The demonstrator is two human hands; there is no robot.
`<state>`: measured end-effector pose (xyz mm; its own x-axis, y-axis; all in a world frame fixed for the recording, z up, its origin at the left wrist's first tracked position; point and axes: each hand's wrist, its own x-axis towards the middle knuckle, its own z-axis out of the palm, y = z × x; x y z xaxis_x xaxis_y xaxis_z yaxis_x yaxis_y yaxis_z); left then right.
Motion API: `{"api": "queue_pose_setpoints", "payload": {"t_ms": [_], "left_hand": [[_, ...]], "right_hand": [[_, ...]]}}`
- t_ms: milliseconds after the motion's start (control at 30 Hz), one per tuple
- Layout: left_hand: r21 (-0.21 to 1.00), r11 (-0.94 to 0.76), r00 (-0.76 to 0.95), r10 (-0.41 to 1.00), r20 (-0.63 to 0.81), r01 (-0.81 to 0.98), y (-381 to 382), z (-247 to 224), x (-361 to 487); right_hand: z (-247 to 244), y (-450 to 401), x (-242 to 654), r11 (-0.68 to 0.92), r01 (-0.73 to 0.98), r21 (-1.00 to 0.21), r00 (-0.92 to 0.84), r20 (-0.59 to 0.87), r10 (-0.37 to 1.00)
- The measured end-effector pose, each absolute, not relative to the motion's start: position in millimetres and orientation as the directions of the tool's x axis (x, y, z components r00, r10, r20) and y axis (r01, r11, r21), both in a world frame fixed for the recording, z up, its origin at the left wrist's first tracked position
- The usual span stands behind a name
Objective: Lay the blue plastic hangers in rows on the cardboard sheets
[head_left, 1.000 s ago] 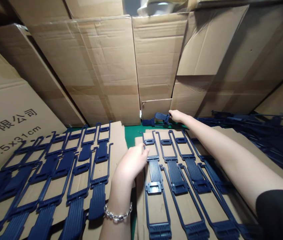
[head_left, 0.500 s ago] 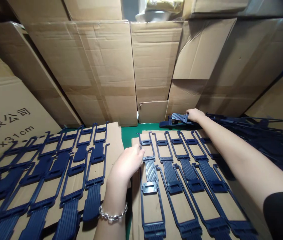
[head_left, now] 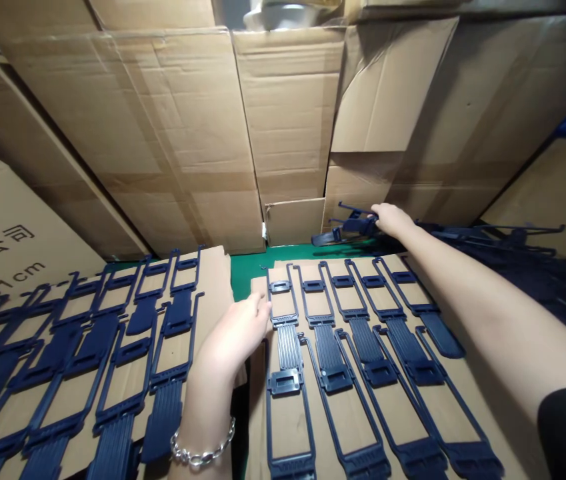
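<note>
My right hand (head_left: 393, 220) is closed on a dark blue plastic frame piece (head_left: 357, 221), held above the far edge of the right cardboard sheet (head_left: 330, 413). Its thin bars point up and left. My left hand (head_left: 235, 330), with a chain bracelet on the wrist, rests at that sheet's left edge. Its fingers reach out beside the leftmost flat frame (head_left: 283, 287), partly hidden; I see nothing held. Several matching frames with ribbed tongues, such as this one (head_left: 333, 350), lie in overlapping rows on the sheet.
More blue frames (head_left: 170, 347) cover the left cardboard sheet (head_left: 213, 267). A dark heap of frames (head_left: 523, 267) lies at the right. Stacked cartons (head_left: 177, 133) wall off the back, and a printed carton (head_left: 13, 220) leans at the left. Green surface (head_left: 247, 267) shows between the sheets.
My right hand has lifted and turned the frame piece, so its ribbed tongue no longer faces me. The whole view has shifted, bringing most things further left. My left hand stays by the sheet's edge.
</note>
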<state>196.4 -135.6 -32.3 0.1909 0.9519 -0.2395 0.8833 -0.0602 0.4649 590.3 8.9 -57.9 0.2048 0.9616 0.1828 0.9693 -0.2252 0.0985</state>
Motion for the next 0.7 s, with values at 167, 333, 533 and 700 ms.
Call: {"api": "queue_pose_setpoints", "payload": {"t_ms": [167, 333, 533, 700], "left_hand": [[0.463, -0.082, 0.215, 0.946, -0.243, 0.882, -136.6, -31.3, 200.8], [0.46, -0.083, 0.211, 0.949, -0.233, 0.884, -135.9, -33.9, 203.6], [0.425, -0.066, 0.191, 0.947, -0.259, 0.903, -132.5, -37.8, 205.6], [0.415, -0.063, 0.191, 0.942, -0.275, 0.908, -132.1, -38.8, 208.1]], "right_hand": [[-39.9, -8.0, 621.9, -0.325, 0.943, 0.071, 0.31, 0.166, 0.936], [-67.0, -15.5, 641.9, -0.334, 0.94, 0.065, 0.334, 0.008, 0.942], [-94.0, -4.1, 648.4, -0.307, 0.946, 0.1, 0.318, -0.112, 0.942], [-104.2, 3.1, 641.2, -0.299, 0.943, 0.144, 0.318, -0.138, 0.938]]}}
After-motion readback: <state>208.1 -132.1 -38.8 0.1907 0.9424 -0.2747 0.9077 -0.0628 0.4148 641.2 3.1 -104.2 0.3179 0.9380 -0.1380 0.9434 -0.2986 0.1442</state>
